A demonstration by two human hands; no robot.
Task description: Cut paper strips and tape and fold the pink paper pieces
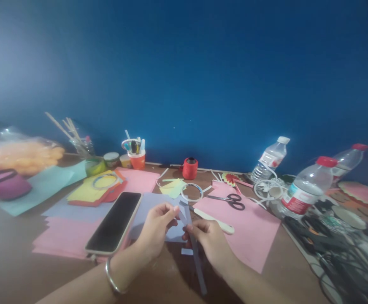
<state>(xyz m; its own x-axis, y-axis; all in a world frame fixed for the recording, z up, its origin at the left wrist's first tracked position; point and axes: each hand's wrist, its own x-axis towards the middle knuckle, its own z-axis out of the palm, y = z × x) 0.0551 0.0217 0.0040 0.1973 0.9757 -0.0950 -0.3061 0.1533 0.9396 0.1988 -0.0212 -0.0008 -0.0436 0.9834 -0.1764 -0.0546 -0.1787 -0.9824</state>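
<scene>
A narrow pale purple paper strip runs between my hands and hangs down over the table. My right hand pinches it partway along, with thumb and fingers closed. At the strip's upper end my left hand is closed in a pinch; the paper between those fingertips is mostly hidden. Beneath the hands lies a purple paper sheet, and a small paper scrap sits just below. A white-handled craft knife rests beyond my right hand on a pink sheet.
Left of my hands lies a phone on stacked coloured paper. Scissors, a tape roll and a red thread spool lie beyond. Plastic bottles and tangled cables crowd the right. A blue wall rises behind.
</scene>
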